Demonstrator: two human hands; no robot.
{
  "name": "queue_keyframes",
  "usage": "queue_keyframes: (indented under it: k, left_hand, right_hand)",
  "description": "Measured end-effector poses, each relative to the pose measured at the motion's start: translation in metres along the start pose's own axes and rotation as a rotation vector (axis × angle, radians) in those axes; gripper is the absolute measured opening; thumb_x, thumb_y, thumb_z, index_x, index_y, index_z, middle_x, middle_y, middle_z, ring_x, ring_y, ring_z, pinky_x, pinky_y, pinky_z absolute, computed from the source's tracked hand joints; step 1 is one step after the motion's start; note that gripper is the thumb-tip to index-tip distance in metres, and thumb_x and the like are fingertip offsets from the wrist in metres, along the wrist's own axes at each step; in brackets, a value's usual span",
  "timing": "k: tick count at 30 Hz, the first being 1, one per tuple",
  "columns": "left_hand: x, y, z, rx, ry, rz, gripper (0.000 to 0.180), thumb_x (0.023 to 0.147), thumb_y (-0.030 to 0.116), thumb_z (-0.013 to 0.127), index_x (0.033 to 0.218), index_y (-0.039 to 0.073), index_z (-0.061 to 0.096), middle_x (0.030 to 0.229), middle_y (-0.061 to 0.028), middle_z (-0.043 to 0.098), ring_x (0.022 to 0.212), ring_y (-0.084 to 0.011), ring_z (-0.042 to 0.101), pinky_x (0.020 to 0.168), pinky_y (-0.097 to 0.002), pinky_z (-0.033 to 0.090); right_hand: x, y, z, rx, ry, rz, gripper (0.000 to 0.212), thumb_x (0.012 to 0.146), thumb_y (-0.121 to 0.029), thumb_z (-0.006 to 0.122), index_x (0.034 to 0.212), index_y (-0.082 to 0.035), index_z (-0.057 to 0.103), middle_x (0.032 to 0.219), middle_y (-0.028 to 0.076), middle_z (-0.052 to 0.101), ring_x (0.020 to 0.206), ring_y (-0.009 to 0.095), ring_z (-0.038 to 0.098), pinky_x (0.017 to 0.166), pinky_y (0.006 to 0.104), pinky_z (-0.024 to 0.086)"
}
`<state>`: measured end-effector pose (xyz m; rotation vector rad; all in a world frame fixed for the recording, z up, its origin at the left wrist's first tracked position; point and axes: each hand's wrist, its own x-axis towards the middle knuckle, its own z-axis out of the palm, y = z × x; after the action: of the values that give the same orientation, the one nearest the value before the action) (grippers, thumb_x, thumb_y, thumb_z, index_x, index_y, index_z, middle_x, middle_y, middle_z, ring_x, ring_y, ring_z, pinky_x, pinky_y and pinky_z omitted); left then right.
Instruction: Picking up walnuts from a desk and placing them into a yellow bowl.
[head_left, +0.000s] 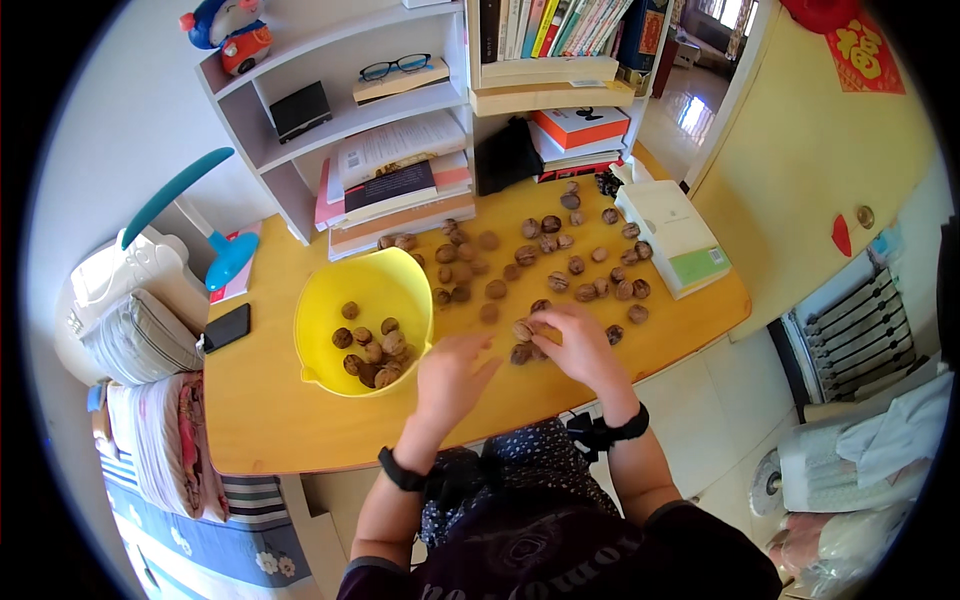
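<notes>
Many brown walnuts lie scattered over the wooden desk, and some of those near its middle look blurred. My right hand is at the near side of the spread, its thumb and fingers closed around a light walnut. Other walnuts lie beside and partly under those fingers. To the left, my left hand hovers with fingers apart and nothing visible in it, close to the rim of a yellow plastic basin. Several walnuts rest in the bottom of that basin.
A white box stands on the desk's right end. Shelves with books line the back. At left are a blue desk lamp and a black phone. The wooden desk has a rounded front edge near my lap.
</notes>
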<state>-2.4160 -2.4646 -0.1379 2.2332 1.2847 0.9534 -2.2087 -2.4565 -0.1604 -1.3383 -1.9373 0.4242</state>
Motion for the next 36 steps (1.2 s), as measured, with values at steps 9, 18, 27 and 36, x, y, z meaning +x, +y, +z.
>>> queue_keyframes:
  k: [9,18,27,36]
  left_hand:
    - [0.000,-0.005,0.045,0.185,-0.121,-0.038,0.035,0.070,0.018,0.070,0.102,0.006,0.061,0.094,-0.0113,0.061,0.087,-0.0295,0.058,0.075,-0.0382,0.047]
    - [-0.004,-0.027,0.076,0.196,-0.131,-0.041,0.024,0.071,0.020,0.067,0.089,0.006,0.059,0.085,-0.0105,0.058,0.085,-0.0297,0.056,0.074,-0.0392,0.046]
    - [0.005,0.002,-0.031,0.217,0.256,0.093,0.042,0.069,0.013,0.069,0.109,0.008,0.058,0.084,-0.0082,0.062,0.081,-0.0260,0.057,0.073,-0.0373,0.040]
    - [-0.033,-0.048,-0.081,0.443,0.086,-0.239,0.034,0.071,0.020,0.070,0.102,0.008,0.060,0.087,-0.0083,0.066,0.083,-0.0272,0.059,0.081,-0.0389,0.037]
  right_hand:
    - [-0.015,-0.003,0.015,-0.325,-0.119,-0.082,0.026,0.065,-0.010,0.070,0.090,-0.009,0.065,0.091,0.004,0.057,0.093,0.025,0.049,0.080,0.0354,0.040]
    - [-0.015,0.004,0.028,-0.415,-0.112,-0.114,0.030,0.062,-0.011,0.073,0.090,-0.008,0.065,0.090,0.004,0.055,0.094,0.024,0.048,0.078,0.0371,0.039]
    - [0.043,-0.070,0.021,0.169,0.133,-0.233,0.032,0.067,-0.004,0.069,0.097,-0.006,0.060,0.090,0.008,0.056,0.086,0.028,0.055,0.076,0.0369,0.044]
    - [0.075,-0.101,0.116,-0.175,-0.134,-0.456,0.013,0.070,-0.012,0.064,0.082,-0.007,0.064,0.083,0.008,0.060,0.084,0.023,0.056,0.077,0.0371,0.039]
